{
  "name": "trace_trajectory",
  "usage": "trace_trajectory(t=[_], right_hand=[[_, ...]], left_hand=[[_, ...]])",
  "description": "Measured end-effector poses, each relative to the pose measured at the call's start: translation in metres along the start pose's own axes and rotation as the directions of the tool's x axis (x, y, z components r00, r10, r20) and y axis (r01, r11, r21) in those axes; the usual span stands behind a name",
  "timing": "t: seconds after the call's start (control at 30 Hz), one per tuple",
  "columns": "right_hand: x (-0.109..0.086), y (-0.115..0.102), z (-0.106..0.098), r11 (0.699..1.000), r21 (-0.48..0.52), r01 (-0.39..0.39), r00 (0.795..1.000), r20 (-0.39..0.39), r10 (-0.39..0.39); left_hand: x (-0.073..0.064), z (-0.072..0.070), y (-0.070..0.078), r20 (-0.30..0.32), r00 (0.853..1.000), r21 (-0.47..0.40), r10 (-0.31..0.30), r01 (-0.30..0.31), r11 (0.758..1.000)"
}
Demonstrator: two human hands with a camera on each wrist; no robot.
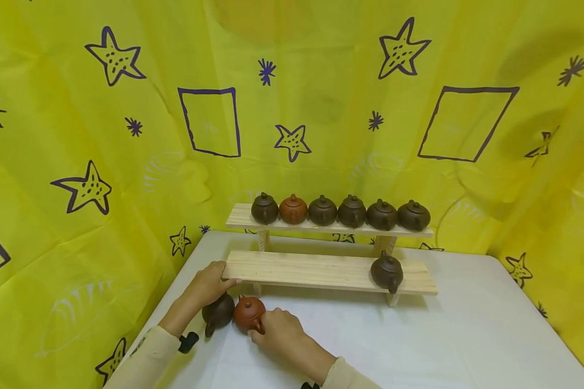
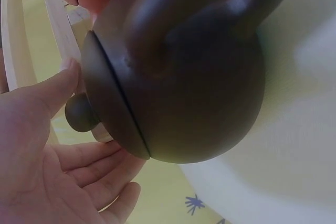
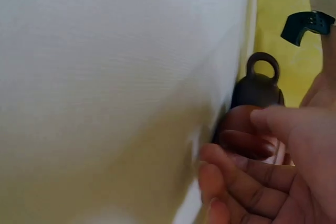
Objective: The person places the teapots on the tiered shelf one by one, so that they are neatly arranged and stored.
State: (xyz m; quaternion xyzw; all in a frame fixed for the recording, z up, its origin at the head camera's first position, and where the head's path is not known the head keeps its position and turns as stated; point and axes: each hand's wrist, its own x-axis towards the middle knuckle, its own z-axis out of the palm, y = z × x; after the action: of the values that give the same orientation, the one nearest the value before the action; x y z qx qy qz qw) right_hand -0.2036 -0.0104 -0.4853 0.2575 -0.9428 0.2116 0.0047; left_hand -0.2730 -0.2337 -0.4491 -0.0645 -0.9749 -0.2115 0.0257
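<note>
My right hand (image 1: 283,330) pinches the handle of a reddish-brown clay teapot (image 1: 249,313) in front of the lower shelf. In the right wrist view, the handle (image 3: 247,144) sits between thumb and fingers. My left hand (image 1: 205,285) is at the left end of the lower wooden shelf (image 1: 297,270), thumb along its front edge and fingers fairly straight. Just below that hand, a dark brown teapot (image 1: 218,312) stands on the table beside the red one. Its round lid knob (image 2: 81,113) and big looped handle (image 2: 205,3) fill much of the left wrist view.
On the upper shelf (image 1: 238,215) stands a row of several dark teapots (image 1: 323,210) with one reddish teapot (image 1: 293,209) among them. Another dark teapot (image 1: 386,272) is near the lower shelf's right end. A white-covered table (image 1: 418,346) meets a yellow patterned curtain (image 1: 321,97).
</note>
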Motion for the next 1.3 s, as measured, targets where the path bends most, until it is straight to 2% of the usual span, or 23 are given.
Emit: trace_trajectory(t=[0.2, 0.37, 0.73, 1.0, 1.17, 1.3], right_hand=[[0.004, -0.001, 0.007, 0.998, -0.058, 0.016, 0.999, 0.032, -0.014], [0.003, 0.001, 0.008, 0.995, -0.089, 0.041, 0.999, 0.018, -0.039], [-0.015, 0.019, 0.001, 0.995, -0.067, 0.070, 0.997, -0.015, -0.071], [-0.031, 0.041, -0.015, 0.997, 0.047, 0.066, 0.998, -0.009, -0.066], [-0.037, 0.054, -0.030, 0.996, 0.023, 0.085, 0.995, -0.055, -0.084], [-0.043, 0.058, -0.045, 0.995, 0.046, 0.085, 0.996, -0.039, -0.083]], left_hand=[[-0.001, 0.000, -0.001, 0.001, 1.000, -0.007, 0.004, -0.004, 1.000], [-0.002, -0.001, 0.000, 0.007, 1.000, -0.006, -0.007, 0.007, 1.000], [-0.003, -0.001, -0.001, -0.003, 1.000, -0.005, 0.000, 0.000, 1.000], [-0.001, 0.000, -0.001, 0.009, 1.000, 0.001, -0.013, 0.013, 1.000], [-0.002, -0.001, -0.001, 0.020, 1.000, -0.004, -0.018, 0.018, 1.000], [-0.003, -0.002, 0.000, 0.027, 0.999, -0.014, -0.030, 0.030, 0.999]])
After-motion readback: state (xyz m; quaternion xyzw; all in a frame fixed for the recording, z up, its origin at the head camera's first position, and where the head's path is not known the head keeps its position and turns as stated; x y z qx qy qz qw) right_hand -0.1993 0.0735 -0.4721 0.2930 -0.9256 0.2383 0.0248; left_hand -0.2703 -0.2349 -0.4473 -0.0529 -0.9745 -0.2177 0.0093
